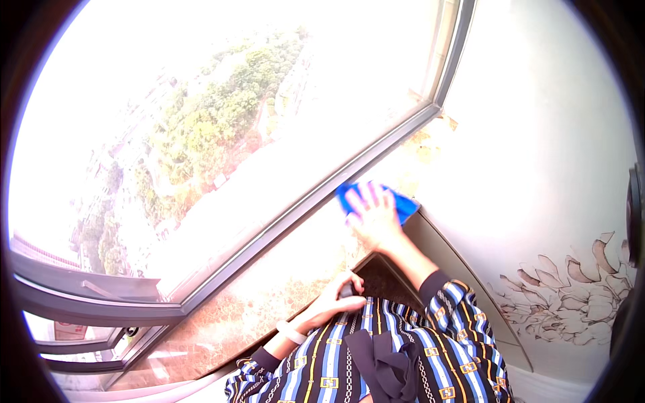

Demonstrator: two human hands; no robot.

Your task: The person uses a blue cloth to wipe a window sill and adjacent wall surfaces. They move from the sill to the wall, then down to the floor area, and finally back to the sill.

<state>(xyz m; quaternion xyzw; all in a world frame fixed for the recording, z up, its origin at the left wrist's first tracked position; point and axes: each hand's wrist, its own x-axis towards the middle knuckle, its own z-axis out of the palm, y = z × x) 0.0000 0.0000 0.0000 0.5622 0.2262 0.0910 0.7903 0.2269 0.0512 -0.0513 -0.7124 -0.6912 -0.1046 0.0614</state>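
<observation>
My right hand [377,225] lies with fingers spread over a blue cloth [406,206], pressing it against the stone windowsill [295,269] close to the window frame. Part of the cloth is covered by the palm and fingers. Lower and to the left, my left hand [334,297] is at the sill's near edge, close to my body. Its fingers curl around a small dark thing [347,290], mostly hidden, whose kind I cannot make out. A pale band circles my left wrist.
A grey-framed window [269,232] runs diagonally beyond the sill, with trees [215,114] far below outside. At the lower left is a window section [87,336] with a dark frame. A white wall with a flower drawing [571,295] stands on the right, beside a panelled cabinet side [457,269].
</observation>
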